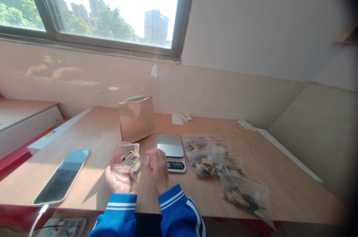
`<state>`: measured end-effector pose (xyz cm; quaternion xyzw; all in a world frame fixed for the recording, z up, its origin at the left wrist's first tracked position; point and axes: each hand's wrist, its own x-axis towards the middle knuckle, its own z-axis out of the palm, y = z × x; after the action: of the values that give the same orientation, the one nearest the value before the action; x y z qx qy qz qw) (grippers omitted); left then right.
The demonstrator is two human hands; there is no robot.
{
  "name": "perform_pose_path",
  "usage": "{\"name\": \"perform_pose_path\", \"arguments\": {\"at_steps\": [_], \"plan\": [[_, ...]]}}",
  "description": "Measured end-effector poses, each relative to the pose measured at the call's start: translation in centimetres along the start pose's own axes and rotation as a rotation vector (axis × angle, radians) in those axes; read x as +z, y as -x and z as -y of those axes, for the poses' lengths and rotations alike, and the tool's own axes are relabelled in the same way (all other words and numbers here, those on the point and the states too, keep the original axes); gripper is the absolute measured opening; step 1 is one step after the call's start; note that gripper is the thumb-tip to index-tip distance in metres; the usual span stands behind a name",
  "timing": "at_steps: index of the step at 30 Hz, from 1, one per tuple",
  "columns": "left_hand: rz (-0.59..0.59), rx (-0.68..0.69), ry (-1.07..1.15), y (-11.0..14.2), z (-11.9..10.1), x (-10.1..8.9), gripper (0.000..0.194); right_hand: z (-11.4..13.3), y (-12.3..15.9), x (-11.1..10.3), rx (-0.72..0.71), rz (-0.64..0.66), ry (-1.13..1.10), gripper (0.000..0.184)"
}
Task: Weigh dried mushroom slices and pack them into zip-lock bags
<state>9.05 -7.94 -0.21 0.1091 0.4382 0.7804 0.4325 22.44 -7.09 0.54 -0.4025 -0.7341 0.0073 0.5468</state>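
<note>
My left hand point(119, 181) holds a clear zip bag point(131, 160) with a few dark and tan dried pieces inside; its fingers show through the plastic. To the right, my right hand point(158, 168) is held over the table with its thumb and fingers apart and nothing in them. Just beyond it lies a kitchen scale point(171, 145) with a bare metal plate and a black display panel. A brown kraft paper pouch point(137, 119) stands upright behind the zip bag, its mouth agape. Several filled zip bags point(205, 164) of dried pieces lie right of the scale.
A smartphone point(63, 177) lies at the left, with a white cable point(39, 220) running off the table's front edge. Crumpled white scraps point(184, 117) are by the wall, and another scrap point(246, 125) is farther right. A window point(117, 6) is above the table point(282, 188).
</note>
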Motion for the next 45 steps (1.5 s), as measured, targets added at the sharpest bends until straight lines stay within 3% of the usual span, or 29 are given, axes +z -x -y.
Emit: {"name": "perform_pose_path", "arguments": {"at_steps": [4, 7, 9, 13, 19, 24, 28, 30, 38, 45], "plan": [[0.117, -0.153, 0.158, 2.0, -0.1, -0.1, 0.045, 3.3, 1.7, 0.2, 0.076, 0.040, -0.108, 0.022], [0.195, -0.270, 0.186, 3.8, 0.3, 1.0, 0.047, 4.8, 3.3, 0.1, 0.231, -0.021, -0.197, 0.036], [0.243, -0.234, 0.161, 4.8, 0.4, 1.6, 0.043, 4.8, 3.8, -0.6, 0.352, -0.047, -0.281, 0.037], [0.483, -0.101, -0.018, 5.4, -0.2, 1.8, 0.044, 2.9, 3.1, -4.3, 0.542, 0.001, -0.461, 0.014], [0.549, 0.065, -0.442, 3.7, -2.0, 0.7, 0.051, 0.8, 2.0, -10.2, 0.770, -0.205, -0.749, 0.024], [0.691, 0.055, -0.603, 3.7, -2.2, 0.2, 0.056, -0.1, 3.0, -11.1, 0.871, -0.234, -0.960, 0.028], [0.801, 0.103, -0.676, 4.5, -2.3, 0.4, 0.038, 0.0, 3.1, -11.3, 0.872, -0.200, -0.962, 0.036], [0.792, 0.140, -0.689, 4.8, -2.2, 0.5, 0.036, -0.1, 3.1, -11.5, 0.864, -0.174, -0.929, 0.040], [0.575, 0.252, -0.713, 5.2, -2.2, 0.6, 0.039, -0.7, 3.9, -12.7, 0.757, -0.128, -0.611, 0.045], [0.551, 0.267, -0.737, 5.1, -2.8, 0.3, 0.042, -0.6, 4.1, -13.0, 0.759, -0.126, -0.578, 0.042]]}}
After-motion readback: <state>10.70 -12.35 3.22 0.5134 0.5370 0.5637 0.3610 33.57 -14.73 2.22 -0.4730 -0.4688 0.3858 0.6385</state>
